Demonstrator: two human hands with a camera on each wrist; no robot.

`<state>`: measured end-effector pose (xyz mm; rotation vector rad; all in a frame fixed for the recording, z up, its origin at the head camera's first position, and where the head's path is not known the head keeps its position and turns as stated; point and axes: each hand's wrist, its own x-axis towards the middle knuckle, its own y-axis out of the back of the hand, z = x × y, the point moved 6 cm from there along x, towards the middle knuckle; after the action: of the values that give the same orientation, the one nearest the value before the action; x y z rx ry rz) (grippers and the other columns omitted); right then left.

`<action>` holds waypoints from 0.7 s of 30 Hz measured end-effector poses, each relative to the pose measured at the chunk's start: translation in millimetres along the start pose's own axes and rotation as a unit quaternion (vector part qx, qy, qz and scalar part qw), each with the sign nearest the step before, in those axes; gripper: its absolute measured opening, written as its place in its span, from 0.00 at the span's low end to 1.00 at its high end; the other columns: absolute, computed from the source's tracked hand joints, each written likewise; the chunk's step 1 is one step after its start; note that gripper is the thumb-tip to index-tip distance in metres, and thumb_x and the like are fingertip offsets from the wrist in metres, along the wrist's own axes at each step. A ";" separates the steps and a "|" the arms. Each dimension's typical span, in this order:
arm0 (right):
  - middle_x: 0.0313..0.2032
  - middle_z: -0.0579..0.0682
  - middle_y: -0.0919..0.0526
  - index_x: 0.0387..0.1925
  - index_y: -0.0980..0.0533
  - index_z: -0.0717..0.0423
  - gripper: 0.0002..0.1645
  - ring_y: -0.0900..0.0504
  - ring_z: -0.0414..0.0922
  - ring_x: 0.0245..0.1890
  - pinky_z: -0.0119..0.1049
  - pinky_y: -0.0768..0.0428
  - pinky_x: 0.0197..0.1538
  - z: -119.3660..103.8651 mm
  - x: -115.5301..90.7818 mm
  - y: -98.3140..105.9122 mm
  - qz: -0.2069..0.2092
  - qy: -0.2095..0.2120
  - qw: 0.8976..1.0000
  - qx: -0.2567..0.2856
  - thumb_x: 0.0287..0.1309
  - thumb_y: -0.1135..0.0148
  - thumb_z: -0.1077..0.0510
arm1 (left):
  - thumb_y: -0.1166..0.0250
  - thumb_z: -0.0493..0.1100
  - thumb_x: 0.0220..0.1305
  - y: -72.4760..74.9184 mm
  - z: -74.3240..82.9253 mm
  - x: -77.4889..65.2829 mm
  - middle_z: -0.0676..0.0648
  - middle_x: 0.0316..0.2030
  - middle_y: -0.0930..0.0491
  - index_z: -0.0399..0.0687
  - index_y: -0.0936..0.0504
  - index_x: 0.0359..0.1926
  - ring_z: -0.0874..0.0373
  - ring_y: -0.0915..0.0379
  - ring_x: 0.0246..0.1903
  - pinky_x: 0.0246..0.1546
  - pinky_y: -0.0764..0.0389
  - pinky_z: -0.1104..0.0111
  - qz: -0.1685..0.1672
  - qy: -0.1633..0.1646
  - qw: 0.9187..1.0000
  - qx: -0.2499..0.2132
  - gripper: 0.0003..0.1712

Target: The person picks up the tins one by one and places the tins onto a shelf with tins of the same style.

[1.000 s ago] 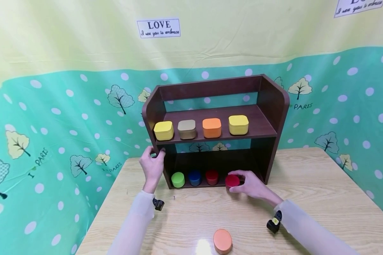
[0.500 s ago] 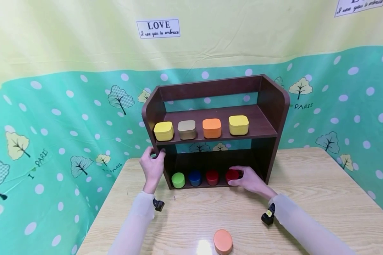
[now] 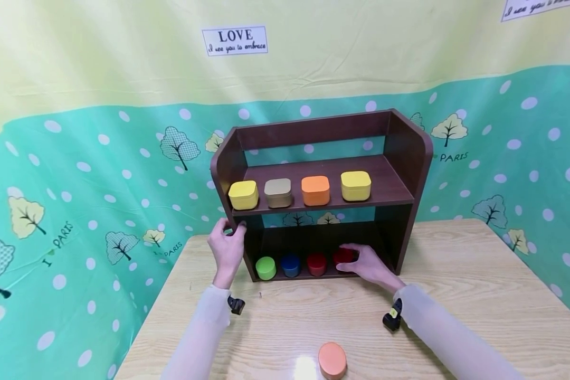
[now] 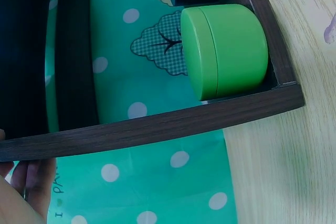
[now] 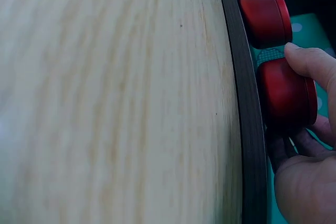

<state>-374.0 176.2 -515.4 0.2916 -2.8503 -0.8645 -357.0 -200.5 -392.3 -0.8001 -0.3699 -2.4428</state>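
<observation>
My right hand (image 3: 368, 263) holds a round red tin (image 5: 286, 93) between thumb and fingers, on the lower shelf near its right end. Left of it, in the head view, stand a second red tin (image 3: 316, 264), a blue tin (image 3: 291, 265) and a light green tin (image 3: 266, 268) along the front. With thumb and fingers, my left hand (image 3: 227, 248) grips the left side panel of the dark wooden rack (image 3: 408, 158). In the left wrist view the green tin (image 4: 226, 51) sits inside the corner of that panel.
On the upper shelf stand two yellow square tins (image 3: 244, 195), a grey-brown one (image 3: 278, 193) and an orange one (image 3: 315, 191). A round salmon-coloured tin (image 3: 332, 360) sits on the wooden table (image 3: 275, 316) near the front. A patterned curtain (image 3: 123, 158) hangs behind.
My right hand has carried the red tin from the rack's front edge slightly inward and left onto the lower shelf. The left hand stays on the side panel.
</observation>
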 end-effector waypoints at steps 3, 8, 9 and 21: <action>0.71 0.66 0.20 0.70 0.22 0.60 0.38 0.21 0.63 0.69 0.64 0.23 0.73 -1.2 0.2 -1.4 0.004 0.001 1.000 0.005 0.63 0.21 0.50 | 0.28 0.33 0.64 0.4 1.1 0.4 0.33 0.34 0.14 0.32 0.16 0.37 0.68 0.22 0.30 0.31 0.21 0.83 0.002 -0.001 1.000 0.000 0.05; 0.71 0.67 0.20 0.70 0.22 0.62 0.39 0.23 0.65 0.71 0.66 0.25 0.74 -4.0 0.4 -4.5 0.015 0.002 1.000 0.005 0.62 0.21 0.51 | 0.28 0.33 0.64 0.9 1.2 1.6 0.33 0.33 0.15 0.33 0.16 0.36 0.68 0.22 0.31 0.31 0.22 0.83 0.001 -0.003 1.000 0.001 0.06; 0.71 0.67 0.20 0.70 0.22 0.63 0.39 0.23 0.66 0.72 0.66 0.25 0.75 -4.2 0.4 -5.0 0.018 0.001 1.000 0.006 0.62 0.21 0.51 | 0.28 0.34 0.64 0.8 0.7 1.8 0.32 0.33 0.15 0.32 0.16 0.36 0.68 0.22 0.31 0.31 0.22 0.84 0.000 -0.003 1.000 0.002 0.06; 0.73 0.67 0.22 0.71 0.23 0.62 0.39 0.25 0.66 0.75 0.65 0.26 0.76 -1.3 -0.8 -7.2 0.022 -0.004 1.000 0.000 0.64 0.22 0.51 | 0.28 0.34 0.64 0.1 0.9 0.9 0.32 0.34 0.14 0.32 0.16 0.36 0.52 0.18 0.34 0.32 0.22 0.84 0.002 -0.005 1.000 0.005 0.07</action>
<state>-371.9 169.8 -518.4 0.2259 -2.8522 -0.8607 -357.2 -200.6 -391.0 -0.8078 -0.3846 -2.4317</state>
